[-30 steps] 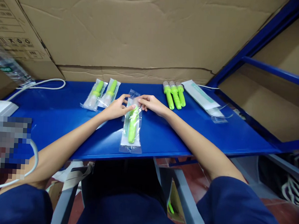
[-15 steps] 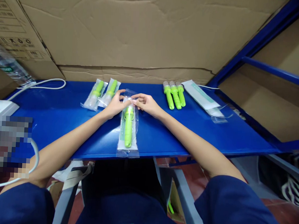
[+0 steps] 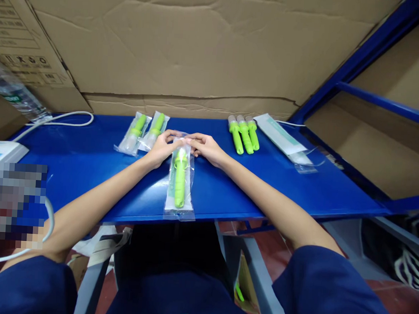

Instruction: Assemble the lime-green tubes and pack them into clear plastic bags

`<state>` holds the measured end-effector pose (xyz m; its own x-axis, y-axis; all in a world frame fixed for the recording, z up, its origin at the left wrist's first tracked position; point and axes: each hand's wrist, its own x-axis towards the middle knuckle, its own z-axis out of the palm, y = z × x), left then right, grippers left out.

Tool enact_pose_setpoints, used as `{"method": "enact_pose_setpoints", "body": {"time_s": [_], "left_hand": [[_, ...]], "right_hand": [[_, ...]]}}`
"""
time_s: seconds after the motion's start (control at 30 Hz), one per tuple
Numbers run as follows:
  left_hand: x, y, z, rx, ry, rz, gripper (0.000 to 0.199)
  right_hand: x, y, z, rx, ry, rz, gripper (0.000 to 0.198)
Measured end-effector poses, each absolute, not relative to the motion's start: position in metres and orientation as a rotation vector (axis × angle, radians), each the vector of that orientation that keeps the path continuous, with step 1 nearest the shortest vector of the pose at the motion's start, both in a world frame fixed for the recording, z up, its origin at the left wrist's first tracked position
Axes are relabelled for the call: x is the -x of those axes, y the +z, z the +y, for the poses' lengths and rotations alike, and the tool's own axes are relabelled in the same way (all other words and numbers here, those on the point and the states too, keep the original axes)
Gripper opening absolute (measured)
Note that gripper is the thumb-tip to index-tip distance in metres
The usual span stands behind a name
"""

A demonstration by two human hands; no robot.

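A clear plastic bag lies on the blue table in front of me, with a green capped tool and a pale card inside. What kind of tool it is I cannot tell. My left hand pinches the far end of the bag from the left. From the right, my right hand grips the same end, its fingertips meeting those of the left. The fingers partly cover the bag's top edge and the tool's clear cap.
Two bagged green tools lie at the back left. Several loose ones sit at the back right, beside a stack of flat bags with cards. A white power strip, its cable and a plastic bottle are at the left. Cardboard stands behind.
The far end of the bag, which stood up above my fingers, is now folded down under them. My hands stay in nearly the same place.
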<state>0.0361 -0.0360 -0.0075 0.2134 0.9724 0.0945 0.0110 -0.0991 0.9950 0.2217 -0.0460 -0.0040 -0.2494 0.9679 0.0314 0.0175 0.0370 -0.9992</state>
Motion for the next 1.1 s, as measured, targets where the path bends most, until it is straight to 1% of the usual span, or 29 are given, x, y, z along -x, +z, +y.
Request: {"method": "enact_pose_setpoints", "body": {"time_s": [0.1, 0.2, 0.37, 0.5, 0.67, 0.8, 0.9, 0.93, 1.03, 1.1], "left_hand": [[-0.036, -0.006, -0.037, -1.351, 1.093, 1.019, 0.016], [-0.036, -0.003, -0.039, -1.335, 1.1, 0.99, 0.016], [-0.037, 0.001, -0.042, -1.291, 1.134, 0.981, 0.01], [-0.037, 0.005, -0.043, -1.244, 1.087, 0.941, 0.018], [-0.037, 0.003, -0.04, -1.17, 1.046, 0.899, 0.038], [-0.035, -0.005, -0.038, -1.279, 1.087, 0.946, 0.036], [-0.033, -0.008, -0.038, -1.318, 1.104, 0.922, 0.036], [-0.032, -0.008, -0.038, -1.318, 1.111, 0.912, 0.037], [-0.032, -0.007, -0.037, -1.313, 1.125, 0.899, 0.042], [-0.033, -0.006, -0.037, -1.317, 1.138, 0.89, 0.044]], "right_hand": [[-0.224, -0.009, -0.042, 0.985, 1.317, -1.421, 0.036], [-0.225, -0.015, -0.038, 0.921, 1.298, -1.401, 0.042], [-0.223, -0.019, -0.035, 0.872, 1.288, -1.374, 0.039], [-0.225, -0.021, -0.034, 0.893, 1.294, -1.307, 0.035], [-0.226, -0.021, -0.035, 0.927, 1.29, -1.272, 0.028], [-0.224, -0.014, -0.038, 0.98, 1.36, -1.218, 0.014], [-0.222, -0.005, -0.041, 1.037, 1.476, -1.093, 0.009], [-0.222, -0.002, -0.042, 1.055, 1.52, -1.052, 0.013], [-0.221, 0.004, -0.044, 1.106, 1.632, -1.013, 0.037], [-0.22, 0.005, -0.047, 1.109, 1.692, -1.068, 0.042]]}}
